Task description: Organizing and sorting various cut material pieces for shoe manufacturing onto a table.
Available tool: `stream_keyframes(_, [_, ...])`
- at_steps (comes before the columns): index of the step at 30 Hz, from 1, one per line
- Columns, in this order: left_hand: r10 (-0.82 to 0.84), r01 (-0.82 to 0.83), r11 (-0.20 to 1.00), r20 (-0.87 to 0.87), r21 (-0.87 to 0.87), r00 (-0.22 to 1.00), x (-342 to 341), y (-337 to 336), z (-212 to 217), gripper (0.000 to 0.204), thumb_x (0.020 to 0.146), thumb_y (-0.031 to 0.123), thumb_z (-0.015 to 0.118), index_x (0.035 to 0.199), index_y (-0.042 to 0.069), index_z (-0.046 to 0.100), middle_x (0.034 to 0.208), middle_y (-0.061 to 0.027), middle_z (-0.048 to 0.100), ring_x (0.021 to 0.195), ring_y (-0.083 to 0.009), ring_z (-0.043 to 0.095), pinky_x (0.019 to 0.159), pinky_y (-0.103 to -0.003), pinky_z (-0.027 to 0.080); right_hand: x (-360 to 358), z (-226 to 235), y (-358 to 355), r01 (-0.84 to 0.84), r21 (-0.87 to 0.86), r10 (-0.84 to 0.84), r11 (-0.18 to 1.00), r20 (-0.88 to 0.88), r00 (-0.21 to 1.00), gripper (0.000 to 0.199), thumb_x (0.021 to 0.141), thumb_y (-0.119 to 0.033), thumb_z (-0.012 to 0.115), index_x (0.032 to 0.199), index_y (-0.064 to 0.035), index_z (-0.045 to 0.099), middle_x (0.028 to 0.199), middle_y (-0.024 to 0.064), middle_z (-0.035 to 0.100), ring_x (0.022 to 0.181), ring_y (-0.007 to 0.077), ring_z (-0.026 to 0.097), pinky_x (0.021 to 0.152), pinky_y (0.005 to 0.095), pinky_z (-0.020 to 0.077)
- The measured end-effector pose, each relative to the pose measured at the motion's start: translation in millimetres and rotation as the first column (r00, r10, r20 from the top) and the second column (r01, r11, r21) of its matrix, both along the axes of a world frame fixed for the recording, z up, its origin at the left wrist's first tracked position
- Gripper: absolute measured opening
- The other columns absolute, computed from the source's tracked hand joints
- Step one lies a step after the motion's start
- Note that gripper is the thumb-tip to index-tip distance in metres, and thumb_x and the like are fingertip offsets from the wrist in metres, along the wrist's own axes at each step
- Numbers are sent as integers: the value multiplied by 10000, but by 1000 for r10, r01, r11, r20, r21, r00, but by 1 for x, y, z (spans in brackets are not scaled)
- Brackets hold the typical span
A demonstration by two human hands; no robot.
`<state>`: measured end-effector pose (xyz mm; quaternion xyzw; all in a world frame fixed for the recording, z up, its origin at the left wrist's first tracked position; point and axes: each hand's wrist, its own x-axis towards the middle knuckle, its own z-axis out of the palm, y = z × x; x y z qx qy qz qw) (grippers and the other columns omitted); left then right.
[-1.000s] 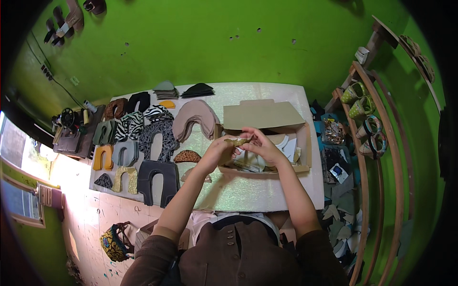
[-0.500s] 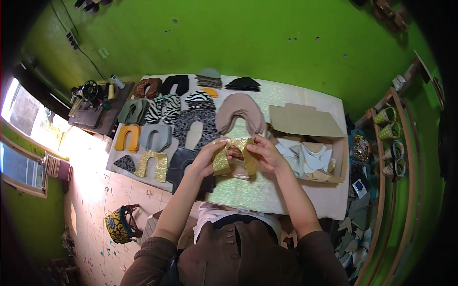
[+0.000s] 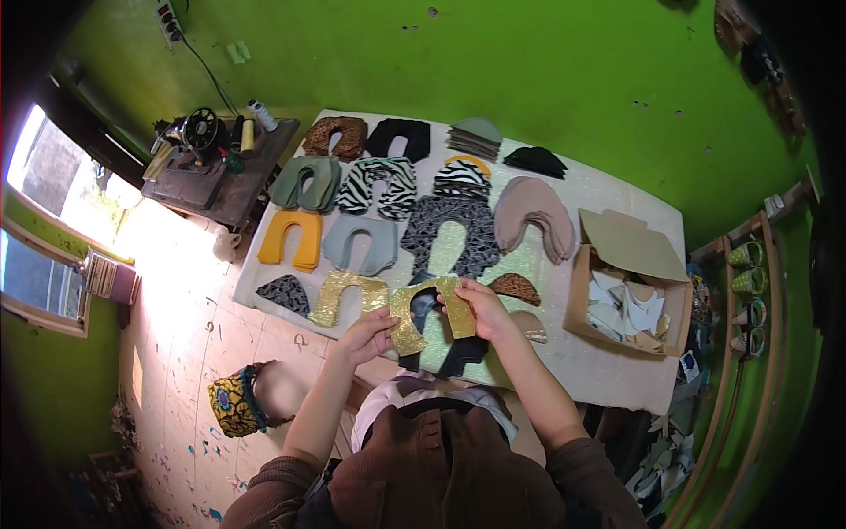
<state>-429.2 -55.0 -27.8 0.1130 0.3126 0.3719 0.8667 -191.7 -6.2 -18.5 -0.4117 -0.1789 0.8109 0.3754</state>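
An arch-shaped glittery gold piece (image 3: 407,323) is stretched between my two hands above the table's near edge. My left hand (image 3: 370,335) pinches its left leg, while my right hand (image 3: 478,309) grips the other leg with the thumb in front. Just left of it lies a stack of matching gold arches (image 3: 328,298). Beneath the held piece, black arch pieces (image 3: 463,354) are partly hidden. Right of my right hand are a brown speckled half-round piece (image 3: 515,287) and a shiny pale one (image 3: 531,326).
Stacks of cut arches cover the table (image 3: 608,388): zebra-print (image 3: 377,187), grey (image 3: 359,244), yellow (image 3: 291,240) and beige (image 3: 532,218). An open cardboard box (image 3: 577,295) holds scraps. A sewing machine (image 3: 203,132) stands at left. A person in a patterned head covering (image 3: 233,401) is below left.
My view has swung left. My hands have carried the gold piece left across the table, beside the gold stack, and my left hand has dropped lower on its leg.
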Motion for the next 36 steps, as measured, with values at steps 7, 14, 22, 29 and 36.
stream_keyframes(7, [148, -43, 985, -699, 166, 700, -78, 5, -20, 265, 853, 77, 516, 1101, -15, 503, 838, -33, 614, 657, -76, 560, 537, -198, 449, -81, -18, -14, -64, -111, 57, 992, -69, 996, 258, 868, -34, 428, 1123, -22, 463, 983, 74, 586, 826, 177, 618, 733, 319, 524])
stream_keyframes(14, [270, 89, 937, -863, 338, 426, -124, 9, -51, 248, 832, 58, 498, 1056, -33, 556, 816, -35, 620, 678, -71, 551, 603, -208, 433, -139, -26, -29, -50, -213, 65, 976, 65, 996, 277, 838, -34, 454, 1108, -71, 505, 926, 32, 565, 804, 158, 566, 757, 363, 480])
stream_keyframes(22, [243, 183, 923, -882, 338, 403, -130, 21, -62, 286, 816, 61, 504, 1081, -40, 542, 852, -76, 634, 721, -98, 560, 650, -230, 433, -155, -31, -25, 42, -162, -10, 986, 196, 981, 274, 874, -62, 462, 1146, -47, 489, 953, 37, 580, 838, 158, 573, 724, 298, 469])
stream_keyframes(29, [344, 196, 884, -873, 425, 346, -127, 24, -50, 274, 818, 80, 495, 1063, -34, 543, 881, -146, 641, 789, -171, 615, 695, -273, 458, -159, -35, -29, 59, 30, -66, 998, 407, 911, 280, 894, -60, 425, 1164, -25, 493, 1042, 72, 577, 929, 167, 561, 810, 268, 445])
stream_keyframes(36, [376, 334, 867, -925, 370, 49, -108, 19, -21, 293, 793, 83, 500, 1060, -29, 542, 951, -189, 612, 852, -301, 609, 755, -355, 467, -155, -39, -37, -17, 398, -242, 917, 589, 771, 333, 881, -23, 408, 1208, -13, 470, 1157, 106, 540, 1017, 166, 540, 875, 255, 414])
